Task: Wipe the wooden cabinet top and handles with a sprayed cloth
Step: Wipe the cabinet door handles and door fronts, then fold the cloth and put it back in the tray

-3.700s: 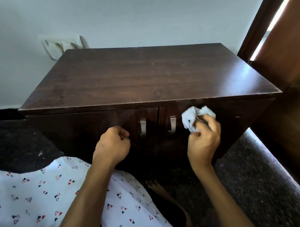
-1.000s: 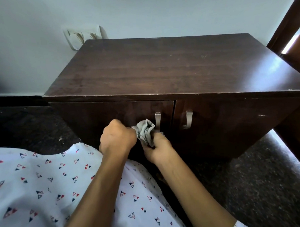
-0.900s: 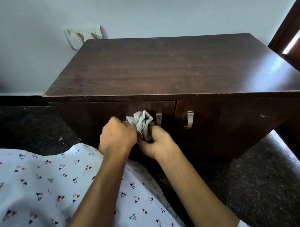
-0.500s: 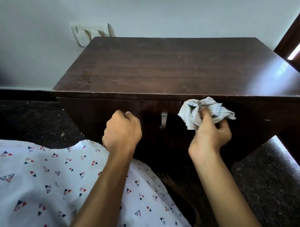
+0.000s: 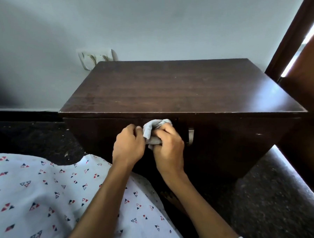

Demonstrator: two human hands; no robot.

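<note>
A dark wooden cabinet (image 5: 181, 91) stands against the wall, its bare top facing me. On its front, the right door's metal handle (image 5: 190, 137) shows; the left door's handle is hidden behind my hands. My right hand (image 5: 167, 146) is closed on a crumpled pale grey cloth (image 5: 152, 130), pressed against the front where the left handle sits. My left hand (image 5: 128, 144) is a closed fist right beside it, fingertips touching the cloth's left edge; whether it grips the cloth cannot be told.
A white switch plate (image 5: 95, 58) is on the wall behind the cabinet's left corner. A brown door frame (image 5: 291, 40) rises at the right. Dark speckled floor (image 5: 275, 207) surrounds the cabinet. My patterned white garment (image 5: 39, 194) fills the lower left.
Half a second ago my right hand held the cloth at the right door under the top edge; it has moved left to the left handle, beside my left fist. The view has tilted upward.
</note>
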